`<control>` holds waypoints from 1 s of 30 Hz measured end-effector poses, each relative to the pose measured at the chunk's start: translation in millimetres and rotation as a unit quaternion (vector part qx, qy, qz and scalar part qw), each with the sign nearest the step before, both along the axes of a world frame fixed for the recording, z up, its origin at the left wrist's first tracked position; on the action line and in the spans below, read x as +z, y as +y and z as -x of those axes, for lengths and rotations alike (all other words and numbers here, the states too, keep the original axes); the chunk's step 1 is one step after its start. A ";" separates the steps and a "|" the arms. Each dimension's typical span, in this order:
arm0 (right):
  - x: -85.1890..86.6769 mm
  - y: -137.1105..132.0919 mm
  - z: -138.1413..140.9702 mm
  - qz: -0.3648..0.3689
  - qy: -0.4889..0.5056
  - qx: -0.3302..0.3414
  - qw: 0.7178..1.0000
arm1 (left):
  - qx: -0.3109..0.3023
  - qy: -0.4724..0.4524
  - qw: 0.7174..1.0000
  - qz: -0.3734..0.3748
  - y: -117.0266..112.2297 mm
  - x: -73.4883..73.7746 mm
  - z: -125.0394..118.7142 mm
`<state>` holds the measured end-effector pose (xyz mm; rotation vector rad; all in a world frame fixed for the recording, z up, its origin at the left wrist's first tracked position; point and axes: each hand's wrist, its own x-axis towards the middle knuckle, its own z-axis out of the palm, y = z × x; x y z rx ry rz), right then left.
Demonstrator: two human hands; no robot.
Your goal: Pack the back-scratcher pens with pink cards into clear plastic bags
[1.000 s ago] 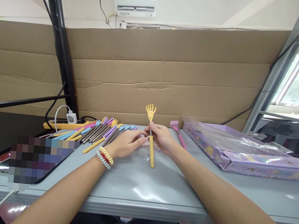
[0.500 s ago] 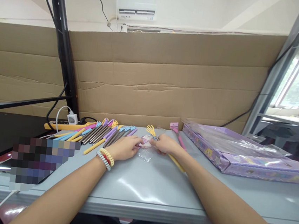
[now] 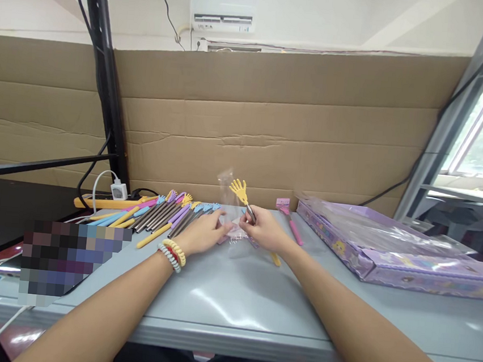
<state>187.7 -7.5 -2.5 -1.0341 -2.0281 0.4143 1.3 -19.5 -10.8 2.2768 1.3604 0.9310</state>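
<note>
Both forearms reach out across a grey table (image 3: 229, 311), the hands meeting near its far edge in front of a cardboard wall (image 3: 272, 133). The right hand (image 3: 265, 229) is closed in a pinch around the metal stem of one yellow back scratcher (image 3: 239, 191), held at a slant with its hand-shaped head up and to the left and its yellow handle end low behind the wrist. A scrap of clear film (image 3: 225, 179) stands just beside the head. The left hand (image 3: 204, 231), with three bracelets (image 3: 172, 254) on its wrist, lies low and palm down, its fingers stretched toward the right hand and touching a crumpled clear plastic bag (image 3: 236, 238) on the tabletop; whether it grips the bag cannot be told. To the left lies one pile of back scratchers (image 3: 165, 211) in yellow, blue, purple and pink, well over a dozen and too overlapped to count exactly. One pink back scratcher (image 3: 292, 224) lies alone just right of the hands, and one flat purple box (image 3: 409, 260) wrapped in plastic sits further right. One white plug (image 3: 117, 191) sits behind the pile.
</note>
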 end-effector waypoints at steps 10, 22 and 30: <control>-5.2 -1.1 4.8 -0.062 0.056 0.063 0.995 | 0.030 -0.237 0.962 0.135 10.6 6.3 0.9; -3.7 -6.7 6.2 -0.276 -0.182 -0.029 0.943 | -0.047 -0.347 0.906 0.237 -5.4 14.3 -8.5; -5.2 -12.1 13.5 -0.254 -0.163 -0.006 0.953 | -0.041 -0.413 0.879 0.233 2.0 11.8 -4.2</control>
